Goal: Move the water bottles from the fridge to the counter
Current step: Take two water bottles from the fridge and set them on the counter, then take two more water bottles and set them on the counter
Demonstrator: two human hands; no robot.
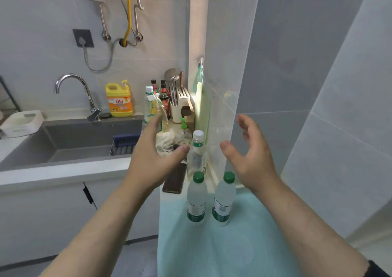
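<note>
Left hand (152, 160), right hand (252, 155) empty, fingers spread wide; two green-capped bottles (196, 198) upright below; labels unreadable.

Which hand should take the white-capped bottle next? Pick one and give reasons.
Left. The left hand is open with its thumb almost at the white-capped bottle; the right hand, also open, sits farther off beside the wall.

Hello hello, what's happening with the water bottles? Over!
Both hands open, empty. Two green-capped bottles standing on teal mat. Nothing blocking.
</note>
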